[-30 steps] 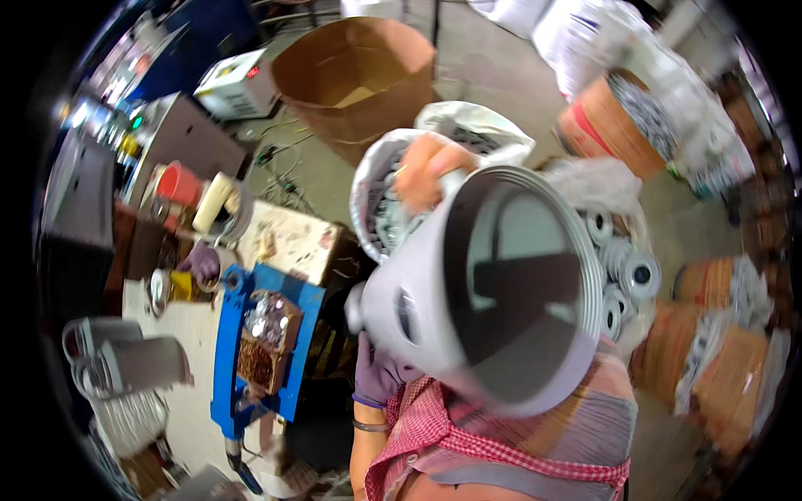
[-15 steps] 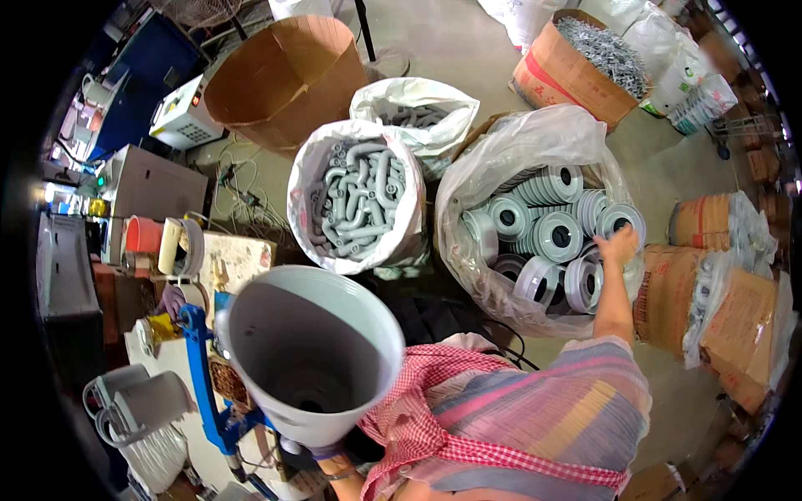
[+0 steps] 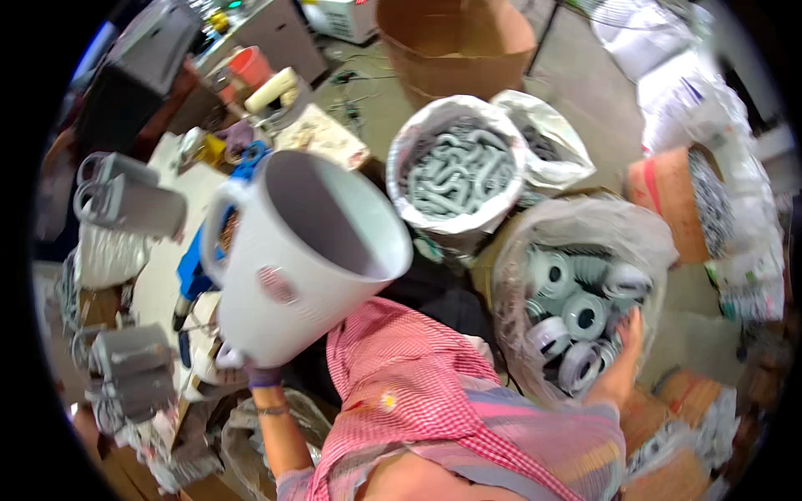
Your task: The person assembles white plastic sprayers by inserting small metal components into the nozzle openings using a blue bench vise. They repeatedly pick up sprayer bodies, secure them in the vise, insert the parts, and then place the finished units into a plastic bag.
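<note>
Gripping the white bucket (image 3: 305, 259) underneath, the left hand (image 3: 251, 371) is closed; the right hand (image 3: 622, 355), half-hidden, cannot be judged; rigid, bulky.

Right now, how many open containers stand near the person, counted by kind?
Clear plastic bags of grey parts: 3
Round cardboard drum: 1
White bucket, held in the left hand: 1
Total: 5

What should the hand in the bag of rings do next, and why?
Probably close the right hand on one grey ring. It already reaches into the clear bag among the rings, while the left hand holds the empty white bucket nearby.
</note>
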